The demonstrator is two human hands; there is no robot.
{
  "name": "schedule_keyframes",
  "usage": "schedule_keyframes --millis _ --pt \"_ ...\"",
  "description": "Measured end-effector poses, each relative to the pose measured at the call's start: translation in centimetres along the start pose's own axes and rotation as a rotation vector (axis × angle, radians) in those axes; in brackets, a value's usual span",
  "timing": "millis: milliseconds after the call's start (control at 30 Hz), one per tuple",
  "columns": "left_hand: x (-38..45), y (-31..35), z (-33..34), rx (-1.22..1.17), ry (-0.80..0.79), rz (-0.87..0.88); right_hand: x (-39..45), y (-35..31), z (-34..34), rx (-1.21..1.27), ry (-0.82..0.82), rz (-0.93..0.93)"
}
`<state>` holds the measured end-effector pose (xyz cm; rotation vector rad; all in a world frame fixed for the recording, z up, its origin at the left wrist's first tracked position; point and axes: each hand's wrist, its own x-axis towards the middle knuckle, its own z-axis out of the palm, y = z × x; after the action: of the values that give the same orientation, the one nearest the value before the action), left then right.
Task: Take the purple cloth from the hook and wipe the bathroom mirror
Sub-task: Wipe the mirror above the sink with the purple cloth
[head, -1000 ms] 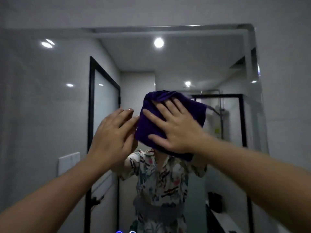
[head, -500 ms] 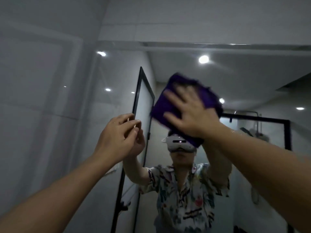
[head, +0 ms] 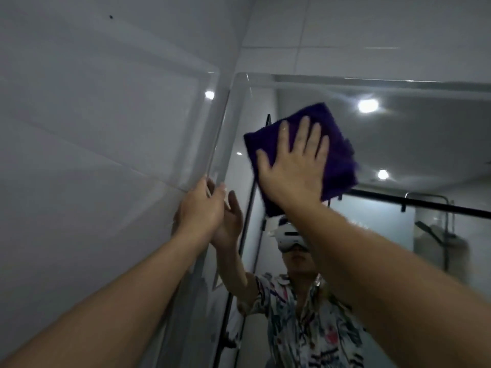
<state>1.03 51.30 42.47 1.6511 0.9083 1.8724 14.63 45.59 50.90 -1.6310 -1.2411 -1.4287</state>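
Observation:
The folded purple cloth (head: pixel 337 155) lies flat against the upper left part of the bathroom mirror (head: pixel 425 144). My right hand (head: pixel 295 166) presses on it with fingers spread, palm flat. My left hand (head: pixel 199 208) rests at the mirror's left edge, fingers curled around that edge. The mirror reflects a person in a patterned shirt with a white headset, both arms raised.
A grey tiled side wall (head: pixel 93 128) stands close on the left, meeting the mirror's edge. White wall tiles (head: pixel 372 35) run above the mirror. The reflection shows a black-framed glass door, ceiling lights and a shower fitting.
My right hand has moved the cloth up and left toward the mirror's top corner. My left hand has shifted left onto the mirror's edge. The view has tilted upward.

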Motion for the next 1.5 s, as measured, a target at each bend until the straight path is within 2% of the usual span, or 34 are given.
schedule_keyframes --millis 33,100,133,167,200,233,267,333,367,400,500,533,600,667,700,733,800,833,867,900,933,1000,1033,1067,1100,1133,1167,1200,1233,1267,1367,1400,1433,1500 --pt "0.4 0.4 0.0 -0.011 0.009 -0.009 -1.6 -1.4 0.7 0.02 -0.034 -0.113" --pt "1.2 1.1 0.1 -0.023 0.051 -0.054 -5.6 -3.2 1.6 0.011 -0.228 -0.616" --pt "1.6 1.4 0.1 -0.024 0.076 -0.097 -6.2 -3.2 1.5 -0.023 -0.349 -0.802" --pt "2.1 1.7 -0.1 -0.027 0.096 -0.133 -4.9 -2.5 1.0 -0.047 -0.432 -0.896" --pt "2.5 2.0 -0.1 -0.038 0.104 -0.136 -2.4 -1.9 0.6 -0.063 -0.44 -0.893" --pt "2.9 2.4 -0.1 -0.051 0.099 -0.108 0.5 -1.5 0.1 -0.076 -0.425 -0.804" --pt "3.3 2.9 -0.1 -0.067 0.094 -0.07 3.8 -1.1 -0.5 -0.052 -0.368 -0.642" --pt "3.9 3.9 0.1 -0.1 0.067 -0.045 8.0 -1.0 -1.1 0.005 -0.143 -0.243" --pt "4.3 4.4 0.2 -0.107 0.05 -0.038 8.4 -1.7 -0.7 -0.013 -0.043 -0.118" --pt "4.8 5.0 0.2 -0.11 0.055 -0.031 8.0 -2.9 -0.2 -0.035 0.008 -0.127" --pt "6.3 6.2 -0.1 -0.157 0.112 -0.073 6.5 -3.9 0.3 -0.121 -0.157 -0.638" --pt "6.5 6.4 0.0 -0.175 0.113 -0.065 8.1 -3.1 -0.5 -0.112 -0.205 -0.694" --pt "6.5 7.0 0.4 -0.186 0.091 0.007 13.2 -0.8 -2.4 -0.043 -0.19 -0.465" --pt "6.6 7.6 0.2 -0.205 0.082 0.057 15.7 0.5 -2.9 -0.063 -0.062 -0.196" --pt "7.0 8.0 0.3 -0.185 0.083 0.071 14.9 0.3 -2.4 -0.126 -0.012 -0.161" --pt "7.6 8.6 0.5 -0.152 0.092 0.088 13.3 -0.2 -1.9 -0.145 -0.005 -0.231" --pt "8.3 9.8 1.1 -0.106 0.117 0.125 8.5 0.1 -1.4 -0.164 -0.101 -0.573" --pt "8.6 10.0 1.5 -0.102 0.119 0.138 7.5 1.3 -1.9 -0.163 -0.17 -0.687" --pt "8.5 10.1 2.0 -0.107 0.107 0.144 7.9 3.3 -2.7 -0.139 -0.222 -0.699" --pt "8.5 10.2 2.5 -0.108 0.087 0.152 9.1 5.3 -3.7 -0.102 -0.221 -0.584" --pt "8.1 10.2 3.0 -0.084 0.072 0.157 10.7 7.4 -4.8 -0.063 -0.161 -0.375" --pt "7.2 10.1 4.0 0.103 0.078 0.224 12.9 10.6 -6.3 -0.054 0.015 0.103" --pt "6.6 10.3 4.7 0.213 0.085 0.297 12.3 11.1 -6.4 -0.098 0.068 0.233" --pt "5.8 11.0 5.3 0.261 0.095 0.375 10.9 11.1 -5.8 -0.151 0.101 0.219" --pt "4.9 11.6 6.0 0.262 0.096 0.452 8.4 10.4 -5.2 -0.145 0.086 0.054" --pt "4.2 12.3 6.7 0.247 0.083 0.527 5.5 10.2 -4.8 -0.155 0.018 -0.192" --pt "3.3 12.9 7.3 0.236 0.054 0.592 3.0 10.7 -4.9 -0.154 -0.09 -0.426" --pt "2.4 13.3 7.8 0.239 0.027 0.645 2.2 12.3 -5.9 -0.172 -0.196 -0.57" --pt "1.6 13.4 8.5 0.253 0.002 0.688 3.1 14.7 -6.9 -0.179 -0.238 -0.578" --pt "0.4 13.5 9.1 0.267 -0.027 0.722 4.7 17.4 -8.1 -0.165 -0.22 -0.449" --pt "-2.7 13.2 11.0 0.328 -0.094 0.76 9.8 24.2 -11.0 -0.117 0.088 0.298" --pt "-3.3 13.3 11.7 0.361 -0.109 0.772 9.7 24.2 -10.8 -0.129 0.115 0.408" --pt "-3.9 13.7 12.5 0.379 -0.129 0.775 8.7 23.5 -9.9 -0.169 0.102 0.358" --pt "-5.2 15.2 13.8 0.33 -0.148 0.779 3.4 22.2 -8.7 -0.185 -0.028 -0.065"
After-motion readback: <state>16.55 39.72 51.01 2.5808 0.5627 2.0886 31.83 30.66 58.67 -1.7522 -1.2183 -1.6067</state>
